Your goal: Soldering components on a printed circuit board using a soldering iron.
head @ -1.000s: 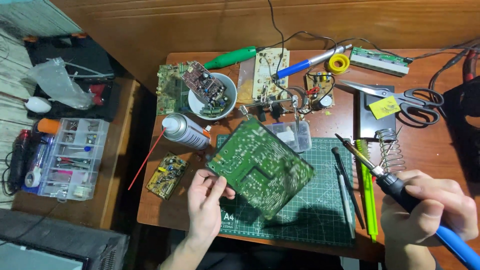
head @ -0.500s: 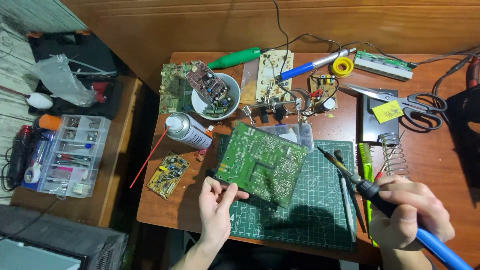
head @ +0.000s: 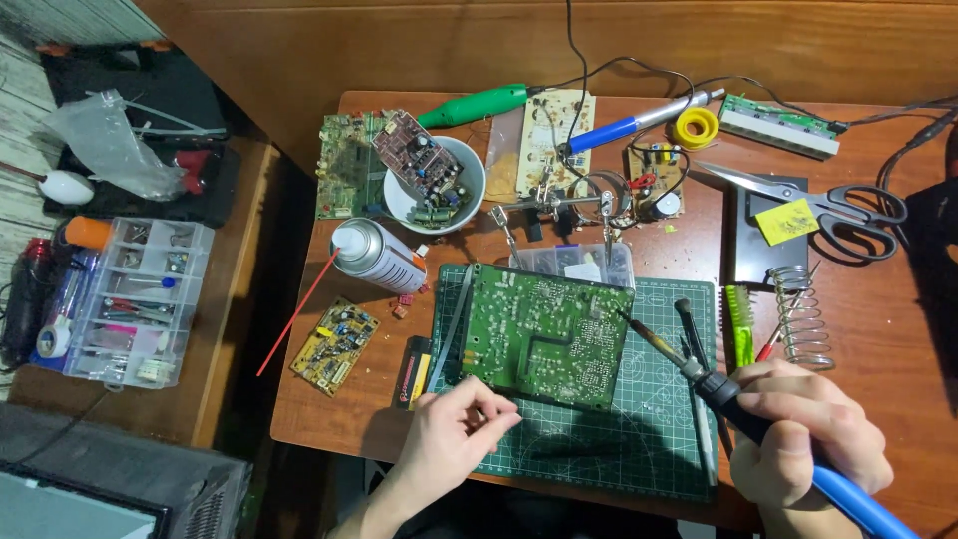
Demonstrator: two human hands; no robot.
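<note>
1. Circuit board (head: 544, 334), green and solder-side up, is lying flat on the green cutting mat (head: 639, 439) near the table's (head: 858, 299) front edge, so we are getting the joints facing us and the mat taking any heat.
2. We are gripping the soldering iron (head: 699, 371) in our right hand (head: 803, 434), fingers closed round its dark grip, the blue handle running off toward the front right corner. Its tip is angling onto the board's right edge, apparently touching it.
3. Our left hand (head: 454, 434) is resting just in front of the board's near left corner, fingers curled with the tips pinched together; whether anything thin is between them we cannot tell. It is not holding the board.
4. Behind the board, a clear parts box (head: 574, 265) and a helping-hands clip stand (head: 559, 205) are crowding its far edge.
5. To the left, a spray can (head: 377, 256) is lying on its side, its red straw pointing off the table's left edge, with a small yellow board (head: 334, 344) beside it.
6. A white bowl (head: 434, 185) of scrap boards is sitting near the back left corner.
7. On the right, a coil iron stand (head: 803, 314) and scissors (head: 828, 205) are lying clear of the iron's path; a brush and tools on the mat are sitting just under our right wrist.
</note>
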